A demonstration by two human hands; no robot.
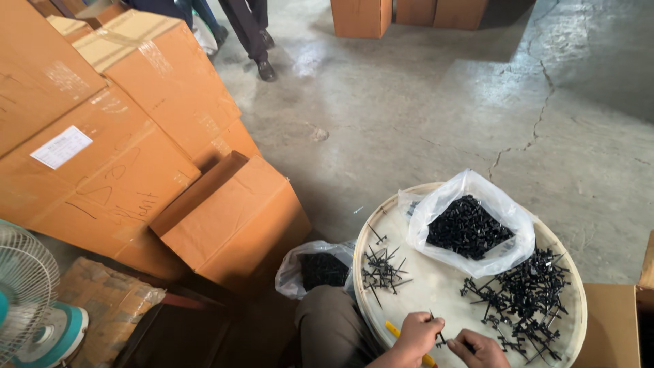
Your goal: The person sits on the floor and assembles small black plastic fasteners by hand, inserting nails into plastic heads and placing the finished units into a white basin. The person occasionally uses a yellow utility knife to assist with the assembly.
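A round pale tray [436, 289] rests on my lap. My left hand [417, 335] and my right hand [482, 349] meet over its near edge, fingers pinched on a small black plastic sprue piece [440, 336]. A heap of black sprue pieces [524, 296] lies on the tray's right side, a smaller pile [383, 269] on its left. A clear plastic bag of small black parts [469, 226] sits at the tray's far side. A yellow tool [394, 330] lies under my left hand.
A second bag of black parts [315, 269] hangs off the tray's left. Brown cartons [136, 150] are stacked at left, one open carton [235, 221] beside my knee. A fan [27, 300] stands bottom left. Another person's legs [248, 34] are on the cracked concrete floor [443, 102].
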